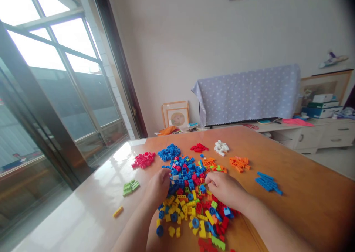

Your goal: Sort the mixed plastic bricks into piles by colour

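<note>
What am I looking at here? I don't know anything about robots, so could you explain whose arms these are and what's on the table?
There is no machine here: these are a person's own bare hands. The single picture comes from a camera worn on the head, looking forward and down, so the arms reach in from the bottom.

On the table lies a large mixed pile of toy bricks. Around it are pink bricks, small blue bricks, red bricks, white bricks, orange bricks, long blue bricks, light green bricks and one yellow brick.

The left hand is at the pile's left edge, the right hand at its right. The fingers are partly hidden, so I can't tell whether either holds a brick.
</note>
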The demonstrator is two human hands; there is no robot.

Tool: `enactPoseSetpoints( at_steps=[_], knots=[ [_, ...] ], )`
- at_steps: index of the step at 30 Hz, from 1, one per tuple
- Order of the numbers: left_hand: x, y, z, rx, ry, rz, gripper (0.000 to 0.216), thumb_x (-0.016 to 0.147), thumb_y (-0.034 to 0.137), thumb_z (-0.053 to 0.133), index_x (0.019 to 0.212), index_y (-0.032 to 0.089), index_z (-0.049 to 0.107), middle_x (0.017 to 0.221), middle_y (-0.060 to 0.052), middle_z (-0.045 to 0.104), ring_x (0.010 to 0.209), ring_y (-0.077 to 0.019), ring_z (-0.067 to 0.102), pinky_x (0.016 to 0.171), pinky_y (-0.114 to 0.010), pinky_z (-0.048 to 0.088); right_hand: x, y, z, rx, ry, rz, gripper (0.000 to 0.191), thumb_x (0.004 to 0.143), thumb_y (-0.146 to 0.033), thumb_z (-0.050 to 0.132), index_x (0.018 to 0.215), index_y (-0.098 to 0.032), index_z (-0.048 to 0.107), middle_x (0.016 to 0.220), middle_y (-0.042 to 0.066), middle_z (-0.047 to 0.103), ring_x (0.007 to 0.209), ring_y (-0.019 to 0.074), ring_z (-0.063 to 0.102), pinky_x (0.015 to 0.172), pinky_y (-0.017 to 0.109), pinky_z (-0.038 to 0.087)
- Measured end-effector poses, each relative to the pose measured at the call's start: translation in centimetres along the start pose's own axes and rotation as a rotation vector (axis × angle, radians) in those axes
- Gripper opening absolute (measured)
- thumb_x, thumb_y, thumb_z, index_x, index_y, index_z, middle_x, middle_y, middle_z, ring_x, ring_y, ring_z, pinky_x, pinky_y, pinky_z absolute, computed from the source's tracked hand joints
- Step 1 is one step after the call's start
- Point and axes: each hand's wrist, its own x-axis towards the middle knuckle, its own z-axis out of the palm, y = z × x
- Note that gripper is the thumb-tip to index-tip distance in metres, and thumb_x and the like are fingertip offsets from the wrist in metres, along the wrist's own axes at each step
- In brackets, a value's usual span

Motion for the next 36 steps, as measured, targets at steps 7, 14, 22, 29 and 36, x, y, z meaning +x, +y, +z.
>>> enactPoseSetpoints(
  at_steps=[7, 14, 22, 29, 36],
  knots=[
    [-0.3, 0.8, -0.4, -0.032, -0.058, -0.025, 0.025, 0.086, 0.024, 0.052, 0.103, 0.023, 0.07, 0.088, -0.002, 0.072, 0.08, -0.0183, 0.066, 0.069, -0.025, 0.048, -0.3, -0.9, -0.4, 0.005, -0.043, -0.01, 0.016, 0.085, -0.021, 0.05, 0.082, -0.023, 0.065, 0.087, 0.0, 0.068, 0.08, 0.0154, 0.059, 0.068, 0.025, 0.032],
    [-1.5, 3.5, -0.4, 0.017, -0.096, 0.227, 0.027, 0.084, 0.033, 0.064, 0.108, 0.025, 0.073, 0.103, -0.006, 0.068, 0.098, -0.0231, 0.063, 0.084, -0.032, 0.05, -0.8, -1.6, -0.1, 0.01, -0.036, -0.033, 0.016, 0.087, -0.025, 0.05, 0.085, -0.026, 0.065, 0.082, -0.002, 0.066, 0.076, 0.0157, 0.059, 0.065, 0.026, 0.031],
    [-1.8, 4.6, -0.2, 0.079, -0.076, 0.222, 0.017, 0.078, 0.021, 0.066, 0.094, 0.023, 0.071, 0.1, -0.006, 0.068, 0.099, -0.0237, 0.06, 0.085, -0.033, 0.047, -0.8, -1.9, 0.1, 0.006, -0.054, 0.005, 0.014, 0.085, -0.029, 0.055, 0.09, -0.027, 0.067, 0.086, 0.0, 0.068, 0.076, 0.0167, 0.06, 0.064, 0.025, 0.031],
    [-1.5, 3.4, 0.3, 0.032, -0.011, 0.2, 0.019, 0.079, 0.016, 0.06, 0.096, 0.022, 0.064, 0.098, -0.003, 0.066, 0.093, -0.0195, 0.059, 0.082, -0.03, 0.046, -1.1, -2.3, -0.6, 0.005, -0.09, 0.005, 0.022, 0.084, -0.028, 0.055, 0.1, -0.027, 0.069, 0.086, 0.0, 0.069, 0.075, 0.0164, 0.06, 0.063, 0.025, 0.032],
    [-1.1, 2.5, 0.3, 0.016, 0.005, 0.138, 0.016, 0.08, 0.019, 0.06, 0.096, 0.021, 0.064, 0.095, -0.003, 0.067, 0.09, -0.0192, 0.06, 0.079, -0.029, 0.046, -0.8, -1.3, 0.0, 0.014, -0.08, 0.02, 0.025, 0.084, -0.03, 0.055, 0.105, -0.029, 0.068, 0.092, 0.001, 0.07, 0.079, 0.017, 0.062, 0.063, 0.025, 0.034]
  ],
)
